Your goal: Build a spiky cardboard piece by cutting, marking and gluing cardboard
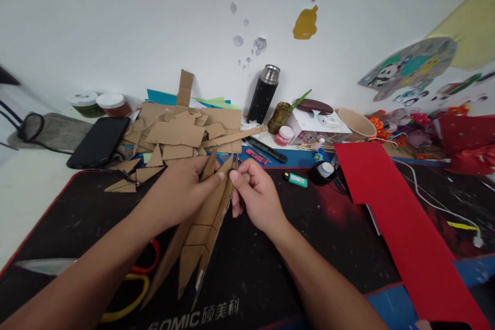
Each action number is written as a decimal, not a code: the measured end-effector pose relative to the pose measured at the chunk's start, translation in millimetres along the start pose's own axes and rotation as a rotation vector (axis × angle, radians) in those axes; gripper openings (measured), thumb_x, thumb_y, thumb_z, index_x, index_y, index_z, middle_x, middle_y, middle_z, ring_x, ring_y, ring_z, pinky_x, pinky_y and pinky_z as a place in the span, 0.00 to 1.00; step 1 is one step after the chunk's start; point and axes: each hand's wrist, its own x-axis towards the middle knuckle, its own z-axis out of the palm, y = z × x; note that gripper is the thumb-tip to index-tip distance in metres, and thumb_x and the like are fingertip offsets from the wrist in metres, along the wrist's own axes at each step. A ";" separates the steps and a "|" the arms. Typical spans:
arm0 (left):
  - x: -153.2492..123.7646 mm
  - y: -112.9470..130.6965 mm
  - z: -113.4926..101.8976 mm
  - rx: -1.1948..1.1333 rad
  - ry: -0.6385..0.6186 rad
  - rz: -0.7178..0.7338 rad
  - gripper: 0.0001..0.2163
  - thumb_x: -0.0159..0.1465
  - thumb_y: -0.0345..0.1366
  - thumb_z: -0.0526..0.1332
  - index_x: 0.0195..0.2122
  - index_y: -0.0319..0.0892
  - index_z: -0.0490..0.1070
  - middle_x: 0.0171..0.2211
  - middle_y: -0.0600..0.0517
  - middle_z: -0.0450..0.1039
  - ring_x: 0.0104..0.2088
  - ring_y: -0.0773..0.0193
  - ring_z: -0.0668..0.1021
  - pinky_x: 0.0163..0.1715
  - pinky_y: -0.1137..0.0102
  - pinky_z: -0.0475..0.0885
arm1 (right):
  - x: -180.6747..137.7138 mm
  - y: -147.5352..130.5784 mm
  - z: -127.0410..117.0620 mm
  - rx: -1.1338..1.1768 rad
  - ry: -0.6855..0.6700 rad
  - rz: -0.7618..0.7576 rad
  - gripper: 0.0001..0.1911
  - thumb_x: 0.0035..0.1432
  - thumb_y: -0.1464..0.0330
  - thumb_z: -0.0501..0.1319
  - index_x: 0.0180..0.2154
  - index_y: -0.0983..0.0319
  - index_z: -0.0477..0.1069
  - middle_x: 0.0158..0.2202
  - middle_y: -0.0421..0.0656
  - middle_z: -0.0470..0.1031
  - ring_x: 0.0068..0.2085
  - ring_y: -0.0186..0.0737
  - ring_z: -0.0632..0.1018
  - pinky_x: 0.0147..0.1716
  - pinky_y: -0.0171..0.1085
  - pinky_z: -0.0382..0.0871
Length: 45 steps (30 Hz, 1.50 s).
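Note:
A long, pointed cardboard piece (199,234) with dark lines and several flaps lies between my hands over the black mat. My left hand (189,185) is closed on its upper left side, thumb pressed against the cardboard. At the far right edge, my right hand (253,191) pinches near the tip with thumb and bent forefinger; whether anything small sits in that pinch is hidden. Under my left forearm lie scissors (135,286) with red and yellow handles, their blade showing on the left.
Cardboard scraps (176,134) are piled behind my left hand. A black thermos (264,94), a box cutter (266,149) and a green lighter (296,179) stand or lie beyond. Red card (390,216) covers the right side. A black phone (98,142) lies at left.

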 end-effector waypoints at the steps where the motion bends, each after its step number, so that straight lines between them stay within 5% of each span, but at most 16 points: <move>1: -0.2 0.6 -0.1 0.004 0.000 -0.002 0.16 0.66 0.51 0.56 0.30 0.47 0.72 0.25 0.54 0.74 0.29 0.55 0.74 0.35 0.63 0.66 | -0.1 0.2 -0.1 0.000 0.003 0.002 0.20 0.69 0.50 0.64 0.36 0.56 0.62 0.17 0.28 0.71 0.14 0.30 0.71 0.15 0.27 0.62; 45: 3.9 -5.3 3.4 0.011 -0.028 0.013 0.14 0.68 0.49 0.53 0.30 0.48 0.67 0.32 0.48 0.80 0.35 0.49 0.80 0.38 0.61 0.68 | 3.2 8.9 2.8 0.031 0.041 0.139 0.26 0.63 0.44 0.66 0.38 0.55 0.59 0.17 0.28 0.72 0.13 0.32 0.71 0.14 0.28 0.59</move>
